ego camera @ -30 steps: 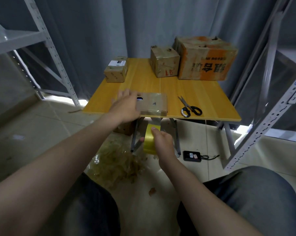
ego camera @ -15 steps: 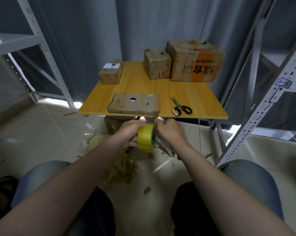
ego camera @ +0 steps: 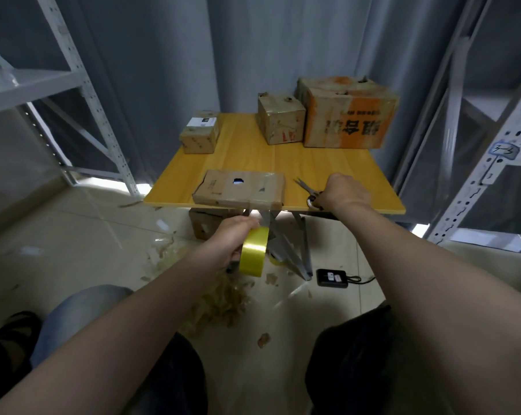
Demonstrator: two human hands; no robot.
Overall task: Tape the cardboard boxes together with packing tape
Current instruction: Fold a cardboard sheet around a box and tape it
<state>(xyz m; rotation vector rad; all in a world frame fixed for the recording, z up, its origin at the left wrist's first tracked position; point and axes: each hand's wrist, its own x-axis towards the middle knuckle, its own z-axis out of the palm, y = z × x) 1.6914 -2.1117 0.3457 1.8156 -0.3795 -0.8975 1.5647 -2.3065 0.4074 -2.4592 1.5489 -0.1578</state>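
Observation:
A flat cardboard box (ego camera: 241, 188) lies at the front edge of the yellow table (ego camera: 265, 157). Below that edge my left hand (ego camera: 233, 238) grips a yellow roll of packing tape (ego camera: 253, 253); a clear strip seems to run from the roll up to the box's front. My right hand (ego camera: 344, 191) is on the table to the right of the box, its fingers curled over the handles of the scissors (ego camera: 308, 190).
A small labelled box (ego camera: 200, 136) sits back left, a medium box (ego camera: 280, 118) and a large orange-printed box (ego camera: 347, 113) back right. Metal shelving stands on both sides. Tape scraps (ego camera: 220, 301) and a black device (ego camera: 332, 277) lie on the floor.
My right hand left the tape roll and moved up to the scissors on the table. My left hand now holds the roll alone, slightly lower.

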